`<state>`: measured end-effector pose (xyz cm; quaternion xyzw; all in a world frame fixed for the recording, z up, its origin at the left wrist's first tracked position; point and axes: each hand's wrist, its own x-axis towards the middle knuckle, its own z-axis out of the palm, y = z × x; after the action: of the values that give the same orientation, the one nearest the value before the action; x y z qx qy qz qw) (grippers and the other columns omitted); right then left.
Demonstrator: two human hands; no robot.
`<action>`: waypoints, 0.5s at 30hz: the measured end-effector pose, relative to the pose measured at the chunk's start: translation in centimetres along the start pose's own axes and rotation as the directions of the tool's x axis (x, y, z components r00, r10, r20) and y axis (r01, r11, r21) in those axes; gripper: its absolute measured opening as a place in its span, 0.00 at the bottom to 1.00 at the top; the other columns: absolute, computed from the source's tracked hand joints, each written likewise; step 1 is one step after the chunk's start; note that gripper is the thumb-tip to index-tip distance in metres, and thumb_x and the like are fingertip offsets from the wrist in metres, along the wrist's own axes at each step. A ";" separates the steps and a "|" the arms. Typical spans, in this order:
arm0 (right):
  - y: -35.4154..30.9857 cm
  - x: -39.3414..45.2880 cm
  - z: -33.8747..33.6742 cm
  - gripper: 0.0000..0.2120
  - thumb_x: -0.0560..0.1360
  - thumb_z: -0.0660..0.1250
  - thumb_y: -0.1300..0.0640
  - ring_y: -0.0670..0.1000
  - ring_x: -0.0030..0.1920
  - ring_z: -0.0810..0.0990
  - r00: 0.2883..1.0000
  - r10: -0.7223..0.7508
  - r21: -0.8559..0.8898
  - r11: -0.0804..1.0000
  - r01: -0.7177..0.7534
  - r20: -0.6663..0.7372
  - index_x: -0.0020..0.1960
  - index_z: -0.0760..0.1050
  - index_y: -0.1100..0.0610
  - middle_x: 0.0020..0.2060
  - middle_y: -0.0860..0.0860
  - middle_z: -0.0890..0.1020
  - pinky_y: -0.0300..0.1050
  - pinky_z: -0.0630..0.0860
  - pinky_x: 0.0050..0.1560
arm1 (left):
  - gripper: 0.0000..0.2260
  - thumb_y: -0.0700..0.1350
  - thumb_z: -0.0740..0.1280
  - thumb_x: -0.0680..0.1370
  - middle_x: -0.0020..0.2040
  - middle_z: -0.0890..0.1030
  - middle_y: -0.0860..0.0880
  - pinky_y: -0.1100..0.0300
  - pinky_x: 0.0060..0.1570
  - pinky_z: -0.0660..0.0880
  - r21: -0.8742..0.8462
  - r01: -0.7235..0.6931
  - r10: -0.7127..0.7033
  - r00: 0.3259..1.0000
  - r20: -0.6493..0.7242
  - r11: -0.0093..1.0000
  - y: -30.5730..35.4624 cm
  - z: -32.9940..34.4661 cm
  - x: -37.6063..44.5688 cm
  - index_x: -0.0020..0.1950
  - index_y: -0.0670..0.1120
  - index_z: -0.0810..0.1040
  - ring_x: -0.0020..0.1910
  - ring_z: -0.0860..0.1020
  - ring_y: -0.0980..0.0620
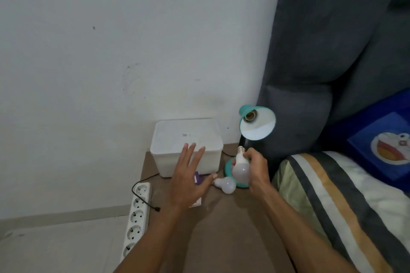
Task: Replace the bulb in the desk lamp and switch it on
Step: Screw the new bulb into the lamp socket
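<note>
Teal desk lamp stands at the far right of the brown counter, its socket bare. Right hand has its fingers clamped on a white bulb, screw cap up, just below the shade. Left hand hovers flat, fingers apart, beside a second bulb lying on the counter.

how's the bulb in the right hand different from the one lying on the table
The held bulb is gripped by the right hand, screw base pointing up; the table bulb lies loose on its side, base pointing left. The held bulb looks larger. The table bulb rests against the lamp base. Both are frosted white, unlit.
</note>
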<state>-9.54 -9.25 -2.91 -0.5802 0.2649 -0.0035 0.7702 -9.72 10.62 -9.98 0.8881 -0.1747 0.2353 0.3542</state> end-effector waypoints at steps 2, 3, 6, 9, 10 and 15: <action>-1.6 0.2 -1.4 0.23 0.60 0.68 0.50 0.63 0.46 0.85 0.998 -0.044 0.025 0.999 0.045 -0.034 0.49 0.82 0.62 0.44 0.61 0.87 0.65 0.82 0.51 | 0.39 0.60 0.73 0.76 0.83 0.60 0.50 0.53 0.79 0.56 -0.015 -0.048 0.049 0.998 0.032 0.999 2.4 0.5 2.5 0.82 0.55 0.60 0.84 0.51 0.51; -2.5 0.1 -2.0 0.21 0.61 0.70 0.51 0.63 0.48 0.85 0.998 -0.050 0.065 0.997 0.051 -0.024 0.51 0.82 0.60 0.47 0.62 0.86 0.68 0.81 0.53 | 0.40 0.60 0.74 0.76 0.83 0.60 0.50 0.54 0.79 0.56 -0.020 -0.066 0.068 0.996 0.066 0.998 3.5 0.8 3.7 0.83 0.56 0.58 0.84 0.51 0.52; -5.3 0.0 -3.3 0.13 0.73 0.71 0.57 0.61 0.52 0.82 0.997 -0.071 0.175 0.982 0.065 0.030 0.57 0.77 0.56 0.52 0.61 0.83 0.68 0.82 0.48 | 0.43 0.55 0.76 0.75 0.83 0.58 0.50 0.54 0.79 0.59 -0.056 -0.122 0.130 0.977 0.167 0.991 6.3 1.7 7.1 0.83 0.56 0.55 0.83 0.54 0.52; -7.1 1.4 -4.1 0.07 0.75 0.70 0.60 0.61 0.53 0.81 0.989 -0.147 0.113 0.983 0.147 -0.006 0.53 0.79 0.56 0.52 0.57 0.81 0.65 0.82 0.51 | 0.49 0.50 0.80 0.72 0.84 0.56 0.50 0.53 0.78 0.62 -0.076 -0.126 0.141 0.960 0.242 0.989 8.0 2.7 10.4 0.84 0.58 0.52 0.83 0.54 0.51; -7.7 1.7 -4.2 0.06 0.74 0.70 0.61 0.61 0.54 0.80 0.985 -0.173 0.070 0.982 0.174 -0.018 0.50 0.80 0.54 0.50 0.55 0.81 0.66 0.81 0.54 | 0.51 0.48 0.81 0.71 0.84 0.55 0.50 0.54 0.78 0.62 -0.081 -0.126 0.143 0.954 0.262 0.989 8.3 3.0 11.4 0.84 0.58 0.50 0.83 0.53 0.51; -8.8 2.6 -4.2 0.21 0.63 0.71 0.60 0.52 0.51 0.79 0.947 -0.313 -0.353 0.880 0.318 0.072 0.55 0.77 0.48 0.52 0.49 0.80 0.55 0.80 0.55 | 0.58 0.45 0.82 0.70 0.85 0.45 0.54 0.62 0.73 0.58 -0.106 -0.140 0.169 0.918 0.358 0.984 8.7 4.3 14.6 0.84 0.60 0.41 0.84 0.46 0.55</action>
<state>-6.37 -16.64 3.10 -0.7466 0.1580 -0.0766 0.6417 -0.49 -0.48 -0.06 0.8851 -0.3164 0.0859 0.3304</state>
